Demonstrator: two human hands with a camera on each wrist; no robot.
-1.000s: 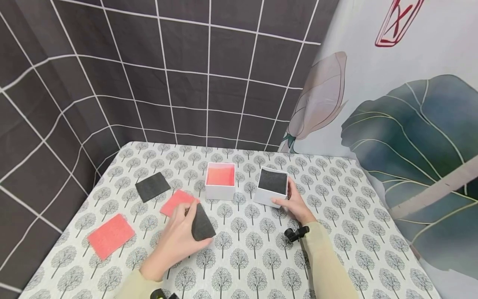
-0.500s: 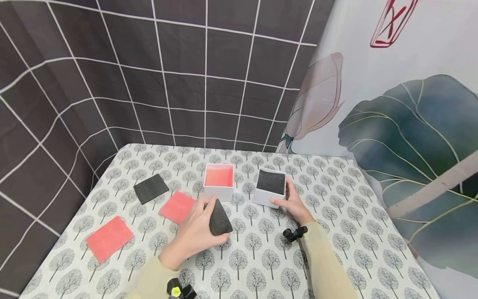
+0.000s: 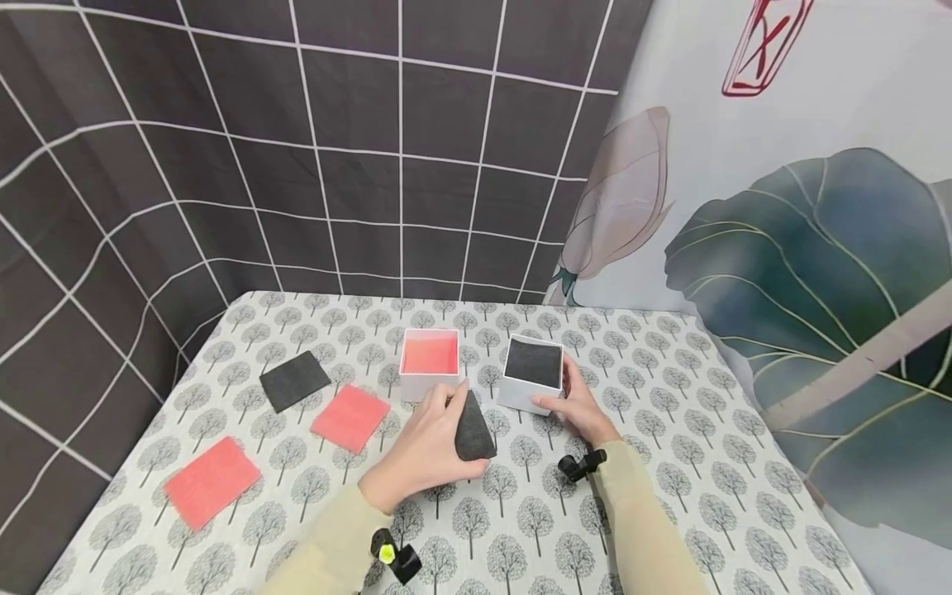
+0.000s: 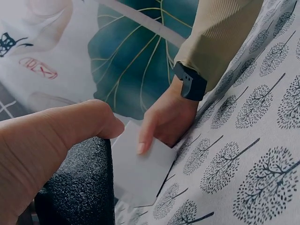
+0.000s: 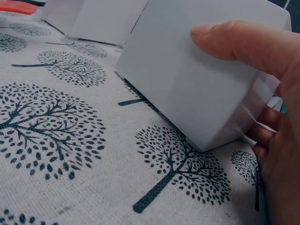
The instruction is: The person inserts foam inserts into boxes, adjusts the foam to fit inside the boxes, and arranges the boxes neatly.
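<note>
In the head view my left hand (image 3: 420, 450) pinches a black cloth piece (image 3: 473, 430) between thumb and fingers, in front of the two boxes. My right hand (image 3: 583, 405) grips the right side of a white box (image 3: 524, 395) with black material (image 3: 534, 362) inside. The left wrist view shows the held black piece (image 4: 84, 183) under my finger, and the white box (image 4: 140, 168) beyond. In the right wrist view my thumb lies on the near wall of the white box (image 5: 187, 70), with fingers round its side.
A second white box (image 3: 426, 387) holding red material (image 3: 430, 354) stands to the left. Two red pieces (image 3: 350, 417) (image 3: 211, 482) and a black piece (image 3: 294, 381) lie flat on the tree-patterned tablecloth (image 3: 513, 529). Dark gridded fabric (image 3: 357, 190) hangs behind.
My left hand has moved right with the black piece, from beside the middle red piece toward the box with black material. My right hand keeps its grip; the view has shifted slightly.
</note>
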